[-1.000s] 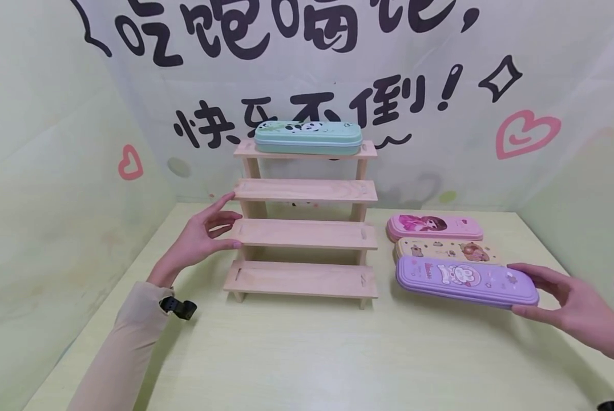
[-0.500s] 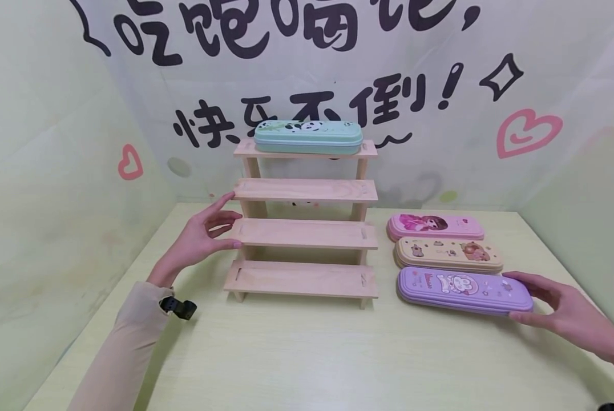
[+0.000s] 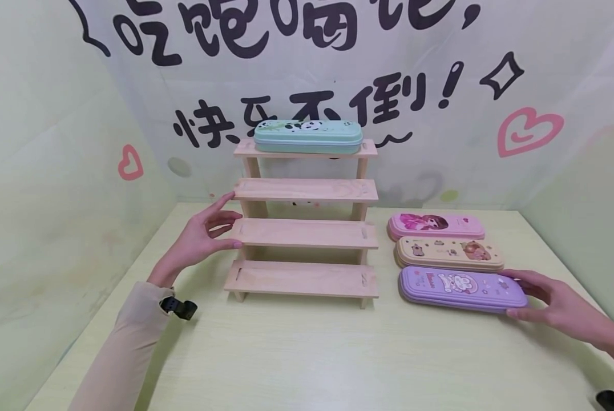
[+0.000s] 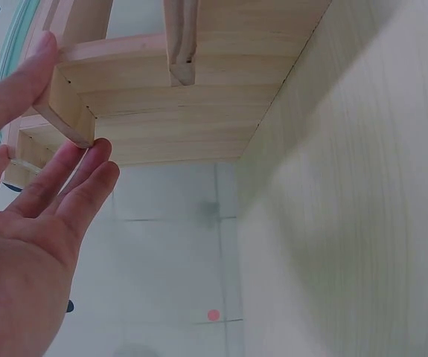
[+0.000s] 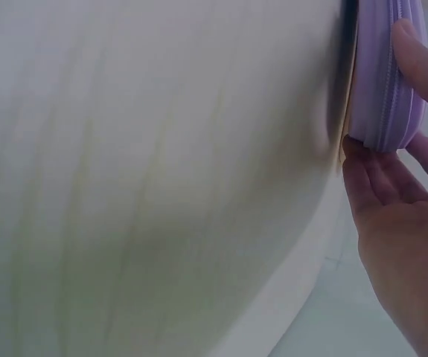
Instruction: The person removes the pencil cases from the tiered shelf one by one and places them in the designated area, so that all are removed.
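At the left end of the stepped wooden display stand [image 3: 307, 233], my left hand [image 3: 199, 237] holds one of the middle boards [image 4: 68, 108] between thumb and fingers, and one finger reaches up to the board above. My right hand [image 3: 564, 308] pinches the right end of a purple zippered pencil case [image 3: 461, 288], thumb on the near side and fingers behind. The case, with a cartoon bunny on its lid, lies low over the table in front of a cream pencil case [image 3: 448, 253]. In the right wrist view its zipper [image 5: 394, 74] runs beneath my thumb.
A mint panda pencil case [image 3: 308, 137] lies on the stand's top board. Behind the cream case is a pink pencil case [image 3: 456, 225] with a doll picture. A printed cloth [image 3: 430, 171] with large black characters hangs behind the light wooden table [image 3: 307, 354].
My right hand has lowered the purple pencil case towards the table and shifted slightly left, uncovering the front of the cream case. My left hand stays on the stand.
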`<state>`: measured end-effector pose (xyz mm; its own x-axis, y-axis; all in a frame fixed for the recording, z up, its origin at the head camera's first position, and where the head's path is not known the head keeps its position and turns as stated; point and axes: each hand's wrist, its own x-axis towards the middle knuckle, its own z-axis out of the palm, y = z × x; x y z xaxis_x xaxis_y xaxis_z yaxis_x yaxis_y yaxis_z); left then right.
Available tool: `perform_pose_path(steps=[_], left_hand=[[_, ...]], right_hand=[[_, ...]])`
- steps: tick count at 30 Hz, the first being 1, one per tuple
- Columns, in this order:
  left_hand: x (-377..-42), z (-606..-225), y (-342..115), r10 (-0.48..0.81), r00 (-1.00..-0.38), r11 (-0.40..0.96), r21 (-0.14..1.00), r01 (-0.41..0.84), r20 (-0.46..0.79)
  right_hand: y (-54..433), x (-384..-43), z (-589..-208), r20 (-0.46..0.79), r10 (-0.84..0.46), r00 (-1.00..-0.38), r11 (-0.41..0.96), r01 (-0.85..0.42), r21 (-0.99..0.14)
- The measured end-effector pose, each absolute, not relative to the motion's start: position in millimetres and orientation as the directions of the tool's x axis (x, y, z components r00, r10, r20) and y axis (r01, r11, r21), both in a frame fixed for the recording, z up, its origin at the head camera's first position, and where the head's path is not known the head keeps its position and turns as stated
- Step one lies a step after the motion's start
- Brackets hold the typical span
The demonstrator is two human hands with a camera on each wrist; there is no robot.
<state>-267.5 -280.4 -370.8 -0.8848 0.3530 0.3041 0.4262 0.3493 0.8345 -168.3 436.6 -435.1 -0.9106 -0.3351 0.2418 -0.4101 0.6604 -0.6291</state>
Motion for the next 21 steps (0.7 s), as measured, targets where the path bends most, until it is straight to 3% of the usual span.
perform_pose_path(steps=[21], left_hand=[[-265.5, -368.8, -280.2, 0.352, -0.887, 0.338, 0.843, 0.418, 0.298]], right_hand=[[442.1, -176.8, -434.4, 0.194, -0.346, -0.918, 0.699, -0.39, -0.599]])
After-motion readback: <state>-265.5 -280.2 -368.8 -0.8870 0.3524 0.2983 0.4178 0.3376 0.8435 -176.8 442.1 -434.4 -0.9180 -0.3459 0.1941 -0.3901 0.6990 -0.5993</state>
